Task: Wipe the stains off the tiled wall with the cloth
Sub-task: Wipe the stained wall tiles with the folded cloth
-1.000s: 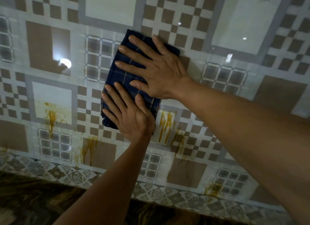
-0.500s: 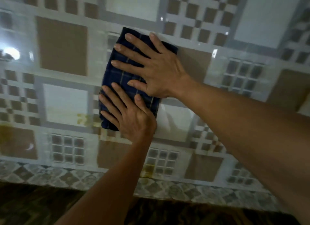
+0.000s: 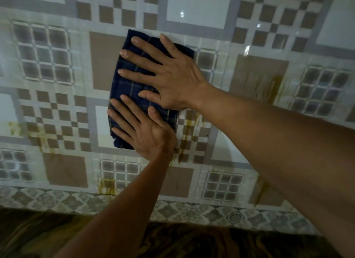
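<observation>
A folded dark blue checked cloth [image 3: 126, 88] lies flat against the tiled wall [image 3: 194, 7]. My right hand [image 3: 169, 79] presses on its upper part with the fingers spread. My left hand [image 3: 146, 134] presses on its lower part, just below the right hand. Yellow-brown stains [image 3: 189, 129] run down the tiles right beside my left hand. More stains show on a brown tile [image 3: 272, 88] to the right, low on the wall [image 3: 107, 186] and at the far left [image 3: 28, 130]. The cloth's middle is hidden under my hands.
A patterned border strip [image 3: 57, 200] runs along the bottom of the wall. Below it lies a dark wood-grain surface [image 3: 38, 234]. Another streak of stain [image 3: 259, 190] sits low on the right, partly behind my right forearm.
The cloth and both hands have slid sideways across the tiles, so different squares now sit beside it. Both hands stay pressed flat on the cloth in the same pose.
</observation>
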The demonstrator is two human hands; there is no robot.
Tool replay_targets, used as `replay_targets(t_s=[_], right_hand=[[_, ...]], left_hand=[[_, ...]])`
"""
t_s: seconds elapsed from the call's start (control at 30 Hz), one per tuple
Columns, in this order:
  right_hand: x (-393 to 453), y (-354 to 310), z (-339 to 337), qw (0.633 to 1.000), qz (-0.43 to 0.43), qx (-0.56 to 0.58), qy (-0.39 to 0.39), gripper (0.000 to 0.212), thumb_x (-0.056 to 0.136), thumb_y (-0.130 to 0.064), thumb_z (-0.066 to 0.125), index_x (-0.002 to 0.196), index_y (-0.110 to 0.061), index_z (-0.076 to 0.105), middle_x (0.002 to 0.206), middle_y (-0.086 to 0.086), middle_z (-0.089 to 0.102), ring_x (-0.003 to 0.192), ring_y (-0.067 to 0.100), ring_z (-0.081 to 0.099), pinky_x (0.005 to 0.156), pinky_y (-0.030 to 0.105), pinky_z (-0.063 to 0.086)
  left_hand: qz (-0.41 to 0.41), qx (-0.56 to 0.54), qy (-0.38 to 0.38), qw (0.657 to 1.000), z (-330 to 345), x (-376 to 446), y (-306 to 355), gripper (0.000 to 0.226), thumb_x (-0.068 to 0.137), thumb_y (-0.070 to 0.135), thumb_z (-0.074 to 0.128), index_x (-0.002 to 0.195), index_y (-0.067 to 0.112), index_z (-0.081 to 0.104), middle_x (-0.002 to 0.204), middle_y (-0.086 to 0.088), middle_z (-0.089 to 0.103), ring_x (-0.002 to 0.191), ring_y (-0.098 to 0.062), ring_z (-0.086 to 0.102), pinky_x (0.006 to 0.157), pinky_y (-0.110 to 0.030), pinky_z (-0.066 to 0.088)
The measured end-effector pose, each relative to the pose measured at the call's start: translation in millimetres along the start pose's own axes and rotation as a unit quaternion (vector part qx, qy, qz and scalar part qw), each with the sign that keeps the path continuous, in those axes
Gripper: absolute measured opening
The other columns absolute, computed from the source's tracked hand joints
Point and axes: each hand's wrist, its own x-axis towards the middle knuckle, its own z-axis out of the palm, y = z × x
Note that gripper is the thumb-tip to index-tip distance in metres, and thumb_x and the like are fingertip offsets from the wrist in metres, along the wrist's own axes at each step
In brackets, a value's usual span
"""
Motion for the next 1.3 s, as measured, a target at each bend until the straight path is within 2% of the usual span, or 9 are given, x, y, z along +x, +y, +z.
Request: replay_targets(t_s=[0.53, 0.67, 0.87, 1.3], right_hand=[[-88.2, 42.7, 3.0, 1.000, 0.013, -0.006, -0.010, 0.061, 0.106, -0.059, 0.018, 0.162, -0.037, 0.009, 0.171, -0.002, 0.006, 0.158, 0.027, 0.005, 0.124, 0.058, 0.004], [-142.4, 69.9, 8.3, 1.000, 0.021, -0.012, -0.006, 0.060, 0.107, -0.059, 0.016, 0.162, -0.037, 0.009, 0.171, -0.002, 0.007, 0.158, 0.027, 0.006, 0.125, 0.059, 0.005], [-250.1, 127.0, 20.7, 0.999, 0.024, -0.021, 0.010, 0.059, 0.107, -0.058, 0.023, 0.162, -0.036, 0.018, 0.170, -0.001, 0.017, 0.157, 0.028, 0.014, 0.124, 0.060, 0.012], [-447.0, 230.0, 37.2, 0.998, 0.056, -0.027, 0.025, 0.057, 0.108, -0.054, 0.028, 0.161, -0.033, 0.023, 0.169, 0.000, 0.021, 0.156, 0.029, 0.018, 0.122, 0.061, 0.018]], left_hand=[[0.026, 0.005, 0.003, 1.000, 14.5, -74.8, 54.4, 0.064, 0.108, 0.047, 0.020, 0.161, 0.011, 0.022, 0.168, -0.013, 0.021, 0.156, -0.033, 0.016, 0.124, -0.058, 0.015], [0.031, -0.001, -0.011, 0.999, 24.8, -121.2, 88.1, 0.064, 0.108, 0.048, 0.018, 0.161, 0.012, 0.018, 0.169, -0.012, 0.018, 0.157, -0.032, 0.013, 0.124, -0.058, 0.013], [0.032, -0.011, -0.028, 0.999, 43.9, -217.8, 158.0, 0.063, 0.109, 0.047, 0.019, 0.162, 0.013, 0.014, 0.170, -0.011, 0.013, 0.157, -0.032, 0.008, 0.125, -0.057, 0.008], [0.059, -0.014, -0.041, 0.997, 85.2, -385.8, 284.5, 0.063, 0.109, 0.046, 0.026, 0.163, 0.014, 0.010, 0.170, -0.012, 0.014, 0.157, -0.032, 0.009, 0.125, -0.058, 0.010]])
